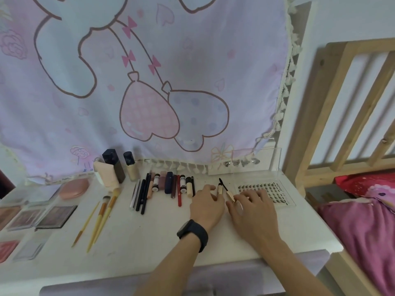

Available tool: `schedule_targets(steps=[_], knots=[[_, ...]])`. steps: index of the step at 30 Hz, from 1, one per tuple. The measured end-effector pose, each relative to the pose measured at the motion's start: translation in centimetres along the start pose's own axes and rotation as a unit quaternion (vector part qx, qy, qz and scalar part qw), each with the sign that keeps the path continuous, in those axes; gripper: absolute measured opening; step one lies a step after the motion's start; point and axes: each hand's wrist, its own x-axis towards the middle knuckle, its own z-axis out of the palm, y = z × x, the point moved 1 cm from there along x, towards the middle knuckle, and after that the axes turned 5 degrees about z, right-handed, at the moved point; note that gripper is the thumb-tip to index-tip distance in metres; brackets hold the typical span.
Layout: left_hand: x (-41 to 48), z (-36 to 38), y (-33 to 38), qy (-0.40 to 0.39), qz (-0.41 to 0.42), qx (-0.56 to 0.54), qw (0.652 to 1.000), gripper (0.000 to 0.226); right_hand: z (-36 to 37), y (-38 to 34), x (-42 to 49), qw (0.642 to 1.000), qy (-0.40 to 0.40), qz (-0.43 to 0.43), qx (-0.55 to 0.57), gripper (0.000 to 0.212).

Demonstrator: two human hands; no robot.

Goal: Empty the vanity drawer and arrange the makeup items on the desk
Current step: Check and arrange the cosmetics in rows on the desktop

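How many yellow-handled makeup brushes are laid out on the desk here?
3, side by side left of the pencil row: a thin brush leftmost, a middle brush, a larger brush on the right. None seems hidden.

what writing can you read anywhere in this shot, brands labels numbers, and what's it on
"OYOX", or close to it: printed sideways on the right edge of the clear lash tray.
Two small white-labelled tubes in the row: dark print, too small to read.
Mascara tube pinched by the left hand: no print legible.
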Motion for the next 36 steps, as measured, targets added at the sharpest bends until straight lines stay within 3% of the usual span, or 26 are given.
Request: schedule_targets(steps=[5, 10, 12, 27, 36], knots=[[-0.9, 0.7, -1.0, -0.008, 0.064, 0.018, 0.998, 0.037, -0.8, 0.1, -0.7, 0.999, 0.010, -0.032, 0.031, 0.033], [-0.9, 1.1, -1.6, -0.010, 0.113, 0.047, 0.992, 0.035, -1.0, 0.3, -0.7, 0.998, 0.026, -0.027, 0.047, 0.009], [-0.9, 1.3, -1.8, -0.011, 0.126, 0.075, 0.989, 0.038, -0.9, 0.2, -0.6, 0.999, 0.012, -0.025, 0.047, 0.009], [-1.0, 1.1, -0.8, -0.034, 0.138, 0.157, 0.977, 0.043, -0.2, 0.6, 0.2, 0.997, -0.001, 0.023, 0.073, 0.012], [-1.0, 1.1, -1.0, -0.029, 0.139, 0.151, 0.978, 0.037, -0.1, 0.7, 0.0, 0.996, -0.022, 0.026, 0.081, 0.013]])
